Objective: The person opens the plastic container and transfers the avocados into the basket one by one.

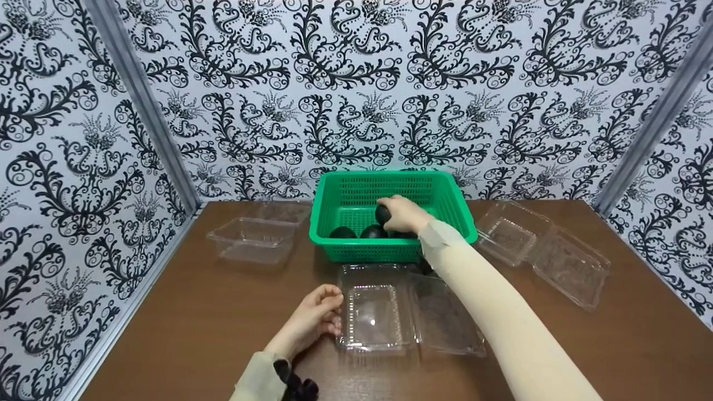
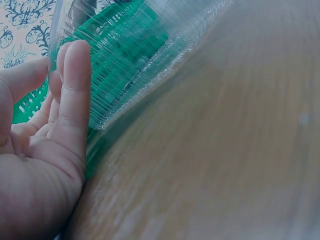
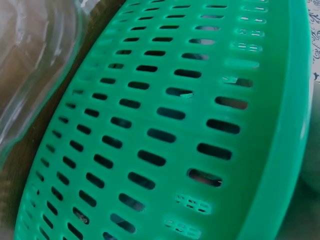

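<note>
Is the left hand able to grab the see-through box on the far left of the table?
Probably yes. The left hand rests at the open clear box in front, holding nothing round, and only bare table lies between it and the far-left box.

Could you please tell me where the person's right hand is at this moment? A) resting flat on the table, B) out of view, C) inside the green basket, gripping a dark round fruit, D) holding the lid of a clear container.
C: the right hand reaches into the green basket and curls round a dark round fruit.
</note>
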Motion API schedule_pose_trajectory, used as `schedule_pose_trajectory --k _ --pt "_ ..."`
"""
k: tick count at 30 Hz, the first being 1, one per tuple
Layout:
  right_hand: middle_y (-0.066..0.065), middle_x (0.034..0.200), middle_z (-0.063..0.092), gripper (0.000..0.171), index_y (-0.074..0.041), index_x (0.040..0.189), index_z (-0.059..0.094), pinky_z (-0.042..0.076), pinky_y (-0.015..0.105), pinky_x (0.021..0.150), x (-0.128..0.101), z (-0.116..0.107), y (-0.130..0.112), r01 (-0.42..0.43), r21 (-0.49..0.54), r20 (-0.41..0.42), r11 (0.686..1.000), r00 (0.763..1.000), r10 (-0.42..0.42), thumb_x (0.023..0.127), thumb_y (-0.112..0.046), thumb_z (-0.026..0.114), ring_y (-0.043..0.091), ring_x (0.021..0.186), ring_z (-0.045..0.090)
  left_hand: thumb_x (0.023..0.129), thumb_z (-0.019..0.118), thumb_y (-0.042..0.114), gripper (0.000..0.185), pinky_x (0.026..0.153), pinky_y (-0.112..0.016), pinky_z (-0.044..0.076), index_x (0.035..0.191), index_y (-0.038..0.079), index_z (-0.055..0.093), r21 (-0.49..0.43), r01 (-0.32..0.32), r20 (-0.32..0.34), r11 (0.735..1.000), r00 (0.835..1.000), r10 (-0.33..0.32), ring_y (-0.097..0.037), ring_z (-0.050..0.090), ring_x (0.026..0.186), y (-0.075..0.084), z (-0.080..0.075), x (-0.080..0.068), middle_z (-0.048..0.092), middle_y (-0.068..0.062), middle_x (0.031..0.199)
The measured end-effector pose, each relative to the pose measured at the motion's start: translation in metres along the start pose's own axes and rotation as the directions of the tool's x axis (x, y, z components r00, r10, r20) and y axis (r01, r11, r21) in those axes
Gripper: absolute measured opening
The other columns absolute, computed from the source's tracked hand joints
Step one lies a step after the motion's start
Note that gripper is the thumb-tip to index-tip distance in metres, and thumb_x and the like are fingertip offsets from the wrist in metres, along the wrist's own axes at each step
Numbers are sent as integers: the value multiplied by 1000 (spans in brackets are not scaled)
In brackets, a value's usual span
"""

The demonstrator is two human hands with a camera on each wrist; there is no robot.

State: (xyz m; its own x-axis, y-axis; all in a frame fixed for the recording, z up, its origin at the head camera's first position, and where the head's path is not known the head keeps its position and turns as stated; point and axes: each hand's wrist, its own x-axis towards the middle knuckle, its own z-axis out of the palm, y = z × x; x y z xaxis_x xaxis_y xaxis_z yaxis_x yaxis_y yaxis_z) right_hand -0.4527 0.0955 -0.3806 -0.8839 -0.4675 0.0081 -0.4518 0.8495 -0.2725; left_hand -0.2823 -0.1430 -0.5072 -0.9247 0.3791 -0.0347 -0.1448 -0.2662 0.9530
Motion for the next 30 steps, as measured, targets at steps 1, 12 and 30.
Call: schedule_pose_trajectory --k 1,12,30 --pt "21 138 47 69 -7 147 39 44 47 98 0 0 0 6 0 -3 1000 1000 -6 81 -8 63 34 121 48 98 55 11 15 49 -23 53 107 5 46 -2 -3 1 1000 1000 3 -12 55 55 0 0 0 50 -6 84" --pt "19 137 50 69 -7 147 39 45 46 96 0 2 1 18 38 -33 999 999 -17 83 -8 65 33 120 50 97 57 11 18 50 -23 53 109 4 45 -7 -2 7 1000 1000 2 -12 54 56 1 0 -1 50 -6 84" --pt "21 139 49 70 -2 146 39 46 48 95 2 9 1 -2 76 -91 997 996 9 83 -10 67 35 120 51 99 53 10 13 50 -22 53 108 5 45 -15 12 6 1000 1000 -11 -12 55 54 0 1 1 50 -4 83"
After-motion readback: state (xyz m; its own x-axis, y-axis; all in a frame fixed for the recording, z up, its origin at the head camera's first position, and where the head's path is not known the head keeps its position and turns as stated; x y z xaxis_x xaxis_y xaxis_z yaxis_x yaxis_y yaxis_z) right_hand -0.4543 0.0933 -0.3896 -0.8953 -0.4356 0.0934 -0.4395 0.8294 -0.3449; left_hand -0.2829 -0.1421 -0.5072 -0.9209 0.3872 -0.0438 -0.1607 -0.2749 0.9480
